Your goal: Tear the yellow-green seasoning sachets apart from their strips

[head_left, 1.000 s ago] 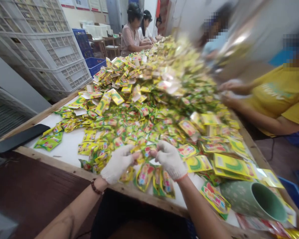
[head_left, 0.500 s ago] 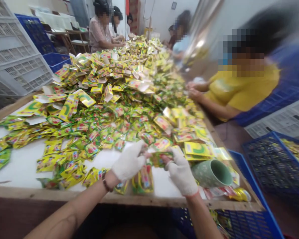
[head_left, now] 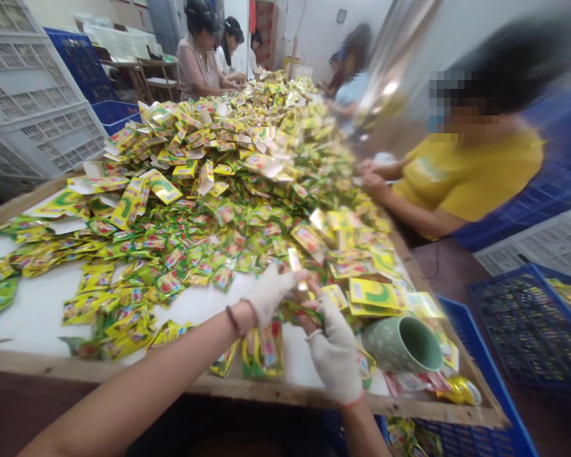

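My left hand (head_left: 270, 293), in a white fingerless glove, pinches a small carton (head_left: 295, 265) whose pale narrow side faces up. Close beside it, my right hand (head_left: 334, 350), gloved the same way, has its fingers curled around a green packet (head_left: 301, 313); the packet is partly hidden by the fingers. Below the hands, upright yellow-green packets (head_left: 262, 355) lie side by side at the table's near edge. Ahead of both hands spreads a heap of green packets (head_left: 238, 244). Flat yellow cartons (head_left: 378, 295) are stacked to the right of my right hand.
A green cup (head_left: 402, 343) lies on its side at the right, with a yellow roll (head_left: 462, 390) near the corner. A wooden rim (head_left: 124, 374) edges the table. Blue crates (head_left: 504, 317) stand at the right, white crates (head_left: 52, 120) at the left. Several co-workers sit along both sides.
My left hand has moved right and slightly up, and a carton now shows in its fingers. My right hand has turned and dropped a little, keeping the green packet.
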Motion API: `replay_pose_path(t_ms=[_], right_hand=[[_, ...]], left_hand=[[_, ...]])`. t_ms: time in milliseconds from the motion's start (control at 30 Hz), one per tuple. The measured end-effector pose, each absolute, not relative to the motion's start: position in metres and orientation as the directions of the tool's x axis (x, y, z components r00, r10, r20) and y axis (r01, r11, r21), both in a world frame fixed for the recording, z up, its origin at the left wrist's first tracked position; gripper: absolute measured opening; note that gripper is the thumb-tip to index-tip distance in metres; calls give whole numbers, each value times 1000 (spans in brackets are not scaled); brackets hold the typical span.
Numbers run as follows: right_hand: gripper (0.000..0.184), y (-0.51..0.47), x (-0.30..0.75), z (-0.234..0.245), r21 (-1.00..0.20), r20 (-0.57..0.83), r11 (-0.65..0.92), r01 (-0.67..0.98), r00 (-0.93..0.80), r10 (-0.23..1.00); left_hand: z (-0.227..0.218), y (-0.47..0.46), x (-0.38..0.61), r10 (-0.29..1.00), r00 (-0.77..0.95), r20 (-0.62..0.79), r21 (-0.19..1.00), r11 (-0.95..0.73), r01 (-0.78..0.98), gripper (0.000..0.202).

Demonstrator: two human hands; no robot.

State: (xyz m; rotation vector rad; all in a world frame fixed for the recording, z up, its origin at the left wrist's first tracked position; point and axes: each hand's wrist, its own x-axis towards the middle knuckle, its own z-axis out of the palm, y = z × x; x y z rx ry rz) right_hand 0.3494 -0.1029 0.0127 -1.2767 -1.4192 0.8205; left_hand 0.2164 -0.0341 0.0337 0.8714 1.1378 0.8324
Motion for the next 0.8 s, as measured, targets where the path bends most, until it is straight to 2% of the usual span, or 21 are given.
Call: replay_pose_path(t_ms=[33, 100, 133, 167, 200, 233, 267, 300, 333, 367, 467, 533, 600, 667, 733, 800], right_hand=[[13, -101, 346, 14, -935, 233, 203, 293, 73, 970], [15, -94, 345, 19, -957, 175, 139, 254, 127, 976], [18, -91, 346, 22, -976, 118, 86, 201, 153, 981], [22, -88, 347, 23, -991, 48, 27, 130, 156, 987], [26, -85, 348, 25, -998, -26, -33, 45, 135, 991], [30, -84, 349, 25, -995, -96, -93, -39, 87, 992], [35, -83, 348, 25, -983, -154, -151, -108, 22, 988], [38, -83, 346, 25, -967, -197, -201, -156, -46, 979], [39, -83, 344, 25, -954, -219, -233, -188, -96, 971], [40, -84, 341, 25, -947, -226, -247, -206, -120, 967], [36, -89, 334, 26, -975, -180, -180, -131, -10, 984], [31, -91, 334, 27, -994, -105, -107, 29, 54, 993], [26, -92, 333, 27, -978, -29, -28, 208, -3, 1000], [20, -91, 331, 27, -923, 61, 90, 374, -88, 994], [13, -89, 327, 28, -818, 192, 236, 525, -137, 972], [10, -87, 322, 30, -721, 306, 348, 600, -175, 936]], left_hand=[[36, -40, 209, 894, 237, -380, 910, 408, -81, 46], [40, -52, 191, 942, 190, -276, 960, 262, 100, 49], [41, -57, 181, 979, 125, -162, 961, 128, 245, 49], [43, -62, 171, 997, 74, -2, 909, -29, 416, 52], [45, -66, 162, 982, 74, 173, 789, -183, 586, 60], [46, -69, 155, 940, 134, 314, 619, -309, 722, 71], [47, -72, 149, 892, 234, 387, 442, -402, 802, 80], [47, -74, 144, 854, 343, 391, 300, -470, 830, 81], [46, -76, 141, 833, 424, 357, 213, -514, 831, 76], [45, -78, 138, 828, 463, 315, 176, -531, 829, 68], [42, -82, 132, 873, 433, 224, 215, -477, 852, 55], [40, -86, 130, 904, 388, 181, 232, -423, 876, 54], [39, -92, 129, 921, 368, 130, 215, -389, 896, 51], [37, -97, 131, 925, 368, 95, 209, -379, 901, 48], [36, -102, 136, 915, 394, 84, 239, -403, 884, 45], [34, -105, 140, 910, 404, 89, 300, -412, 861, 41]])
